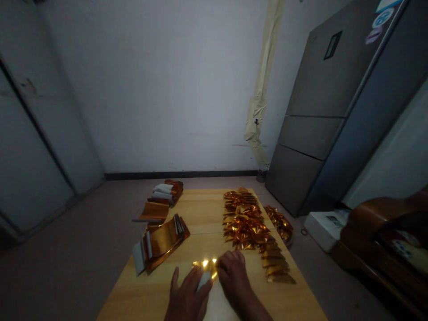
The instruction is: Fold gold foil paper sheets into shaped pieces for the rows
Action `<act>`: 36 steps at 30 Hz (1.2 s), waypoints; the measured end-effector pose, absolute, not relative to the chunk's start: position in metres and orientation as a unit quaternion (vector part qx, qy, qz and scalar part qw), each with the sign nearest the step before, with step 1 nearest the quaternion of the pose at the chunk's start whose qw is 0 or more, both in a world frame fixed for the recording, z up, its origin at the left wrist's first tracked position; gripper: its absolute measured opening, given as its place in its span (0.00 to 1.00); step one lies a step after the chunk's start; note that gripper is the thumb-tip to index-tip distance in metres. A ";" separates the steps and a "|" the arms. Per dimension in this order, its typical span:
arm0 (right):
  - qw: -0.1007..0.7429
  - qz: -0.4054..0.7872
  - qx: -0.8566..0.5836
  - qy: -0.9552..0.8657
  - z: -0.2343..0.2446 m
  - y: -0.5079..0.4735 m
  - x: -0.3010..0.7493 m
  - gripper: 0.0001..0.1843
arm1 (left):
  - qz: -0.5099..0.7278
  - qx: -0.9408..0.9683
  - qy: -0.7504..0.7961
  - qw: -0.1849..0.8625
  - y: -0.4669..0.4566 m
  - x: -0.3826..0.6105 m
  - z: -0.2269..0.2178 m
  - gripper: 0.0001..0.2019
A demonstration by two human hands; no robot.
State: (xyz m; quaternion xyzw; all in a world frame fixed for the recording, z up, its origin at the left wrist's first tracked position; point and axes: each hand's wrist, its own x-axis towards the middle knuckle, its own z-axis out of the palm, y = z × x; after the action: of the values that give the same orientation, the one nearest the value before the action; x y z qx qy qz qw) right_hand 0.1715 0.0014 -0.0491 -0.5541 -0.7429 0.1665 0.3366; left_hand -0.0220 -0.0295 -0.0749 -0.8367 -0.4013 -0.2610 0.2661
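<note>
Both hands rest on a small sheet of gold foil paper near the front of a low wooden table. My left hand lies on it with fingers stretched forward, pressing the sheet's pale side. My right hand has its fingers curled down onto the shiny gold edge. A stack of flat gold sheets leans to the left of my hands. Folded gold pieces lie in a long row to the right.
More gold sheet stacks lie at the table's far left. A dish of folded pieces sits off the right edge. A grey refrigerator stands at right, a white box and wooden furniture beside it.
</note>
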 end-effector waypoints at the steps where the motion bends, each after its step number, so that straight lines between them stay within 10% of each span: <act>1: 0.333 0.168 -0.557 -0.742 -0.049 0.001 0.171 0.09 | -0.262 -0.838 -0.396 0.269 -0.029 -0.022 -0.075 0.25; 36: 0.217 0.095 -0.516 -0.823 -0.037 -0.011 0.168 0.09 | -0.255 -0.824 -0.503 0.054 -0.008 -0.011 -0.044 0.08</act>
State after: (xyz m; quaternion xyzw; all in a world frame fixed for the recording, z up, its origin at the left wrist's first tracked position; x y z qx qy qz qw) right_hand 0.1679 -0.0114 -0.0368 -0.5158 -0.8232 0.0949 0.2173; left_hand -0.0106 -0.0083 -0.0438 -0.8238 -0.5033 -0.2553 0.0539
